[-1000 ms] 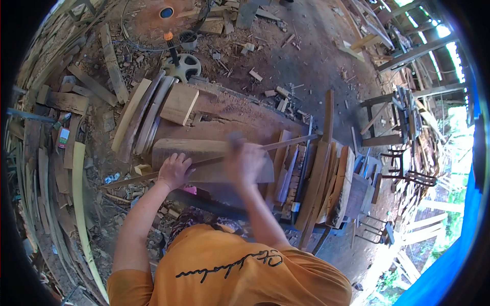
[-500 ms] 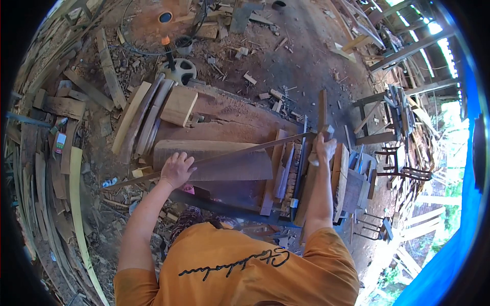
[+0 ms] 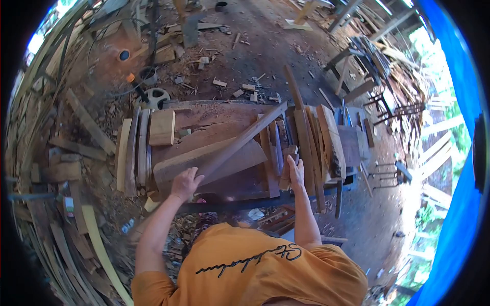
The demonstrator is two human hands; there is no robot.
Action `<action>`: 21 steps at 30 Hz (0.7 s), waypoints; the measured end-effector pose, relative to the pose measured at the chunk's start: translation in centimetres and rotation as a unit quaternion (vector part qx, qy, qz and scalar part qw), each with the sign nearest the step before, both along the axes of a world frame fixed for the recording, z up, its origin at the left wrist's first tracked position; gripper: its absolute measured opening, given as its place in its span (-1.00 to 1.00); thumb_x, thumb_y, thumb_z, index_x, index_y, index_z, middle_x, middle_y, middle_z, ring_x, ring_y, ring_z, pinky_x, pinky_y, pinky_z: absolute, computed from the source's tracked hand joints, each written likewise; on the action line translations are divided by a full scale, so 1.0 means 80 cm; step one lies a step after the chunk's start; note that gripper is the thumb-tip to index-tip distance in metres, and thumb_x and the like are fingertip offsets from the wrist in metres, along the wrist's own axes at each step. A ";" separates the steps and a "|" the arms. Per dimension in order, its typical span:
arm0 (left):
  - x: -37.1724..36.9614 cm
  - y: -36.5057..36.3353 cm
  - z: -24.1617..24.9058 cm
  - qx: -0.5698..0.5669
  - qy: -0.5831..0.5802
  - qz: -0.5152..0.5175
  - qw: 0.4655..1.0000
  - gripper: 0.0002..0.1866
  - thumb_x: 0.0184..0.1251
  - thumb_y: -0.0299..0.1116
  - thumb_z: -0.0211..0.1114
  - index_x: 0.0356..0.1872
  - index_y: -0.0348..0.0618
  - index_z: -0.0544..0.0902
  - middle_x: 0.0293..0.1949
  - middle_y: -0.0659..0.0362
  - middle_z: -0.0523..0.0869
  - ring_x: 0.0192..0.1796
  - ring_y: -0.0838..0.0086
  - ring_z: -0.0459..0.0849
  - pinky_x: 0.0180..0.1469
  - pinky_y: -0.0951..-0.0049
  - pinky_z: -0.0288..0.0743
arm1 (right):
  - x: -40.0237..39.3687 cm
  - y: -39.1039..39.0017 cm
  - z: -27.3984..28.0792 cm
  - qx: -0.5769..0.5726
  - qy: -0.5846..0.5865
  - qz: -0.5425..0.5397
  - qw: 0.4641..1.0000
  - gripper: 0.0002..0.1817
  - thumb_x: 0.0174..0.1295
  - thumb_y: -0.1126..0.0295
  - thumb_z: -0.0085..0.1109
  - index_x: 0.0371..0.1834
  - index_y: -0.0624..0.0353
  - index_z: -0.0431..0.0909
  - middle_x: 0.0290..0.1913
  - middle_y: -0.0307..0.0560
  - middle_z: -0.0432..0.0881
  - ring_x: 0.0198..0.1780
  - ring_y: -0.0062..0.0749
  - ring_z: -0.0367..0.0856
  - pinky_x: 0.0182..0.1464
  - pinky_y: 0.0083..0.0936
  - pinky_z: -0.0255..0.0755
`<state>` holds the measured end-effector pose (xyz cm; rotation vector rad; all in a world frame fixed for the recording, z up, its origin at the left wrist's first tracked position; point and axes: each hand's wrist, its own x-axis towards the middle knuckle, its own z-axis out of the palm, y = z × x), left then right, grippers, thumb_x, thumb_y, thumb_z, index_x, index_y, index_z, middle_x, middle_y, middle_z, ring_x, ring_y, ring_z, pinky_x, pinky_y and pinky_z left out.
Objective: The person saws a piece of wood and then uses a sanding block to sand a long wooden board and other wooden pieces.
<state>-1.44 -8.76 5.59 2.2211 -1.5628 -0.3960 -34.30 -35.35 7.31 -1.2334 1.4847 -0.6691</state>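
Observation:
My left hand (image 3: 186, 184) is closed around the near end of a long narrow wooden strip (image 3: 242, 136). From there the strip slants up and right across the workbench (image 3: 217, 116), its far tip over the boards on the right. Beneath it lies a wide, curved-edged wooden board (image 3: 173, 171). My right hand (image 3: 295, 172) grips a small brown wooden piece, a block-like tool (image 3: 289, 152), near the front right of the bench; its exact kind is hidden by my fingers. Beside that hand are several upright-edged boards (image 3: 304, 145).
A thick wooden block (image 3: 162, 127) and several curved slats (image 3: 133, 153) sit at the bench's left end. Stacked timber (image 3: 66, 245) lines the left side. Offcuts (image 3: 248, 87) litter the ground beyond the bench. Small dark chairs (image 3: 393, 108) stand at right.
The strip's left end has come in to my left hand and its right end has swung up and away. My right hand has moved from the strip's right end toward me and left, the small wooden piece still in it.

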 end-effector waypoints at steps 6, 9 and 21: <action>-0.040 -0.048 0.002 -0.072 -0.140 0.013 0.987 -0.54 0.27 -0.19 0.35 0.17 -0.02 0.51 -0.03 0.07 0.58 -0.01 0.11 0.58 0.03 0.10 0.46 | -0.005 0.054 -0.004 -0.008 0.043 -0.015 0.999 -0.49 0.28 0.00 0.30 -0.02 0.25 0.48 -0.14 -0.09 0.60 -0.13 -0.43 0.57 -0.07 -0.44 0.46; -0.043 -0.056 -0.012 -0.061 -0.125 -0.014 0.990 -0.43 0.22 -0.14 0.38 0.26 0.03 0.48 0.05 0.10 0.49 0.06 0.15 0.48 0.09 0.09 0.36 | 0.005 0.077 -0.021 -0.039 0.078 0.002 0.996 -0.42 0.24 -0.07 0.31 -0.03 0.27 0.47 -0.13 0.02 0.63 -0.10 -0.30 0.61 -0.03 -0.35 0.47; -0.041 -0.015 -0.017 -0.022 -0.069 0.023 0.997 -0.19 0.21 -0.05 0.41 0.48 0.07 0.30 0.24 0.09 0.36 0.31 0.10 0.31 0.32 0.01 0.18 | 0.100 0.135 0.004 -0.055 0.111 0.089 0.988 -0.34 0.25 -0.17 0.25 -0.11 0.35 0.48 -0.15 0.29 0.64 -0.05 0.06 0.65 0.01 -0.17 0.46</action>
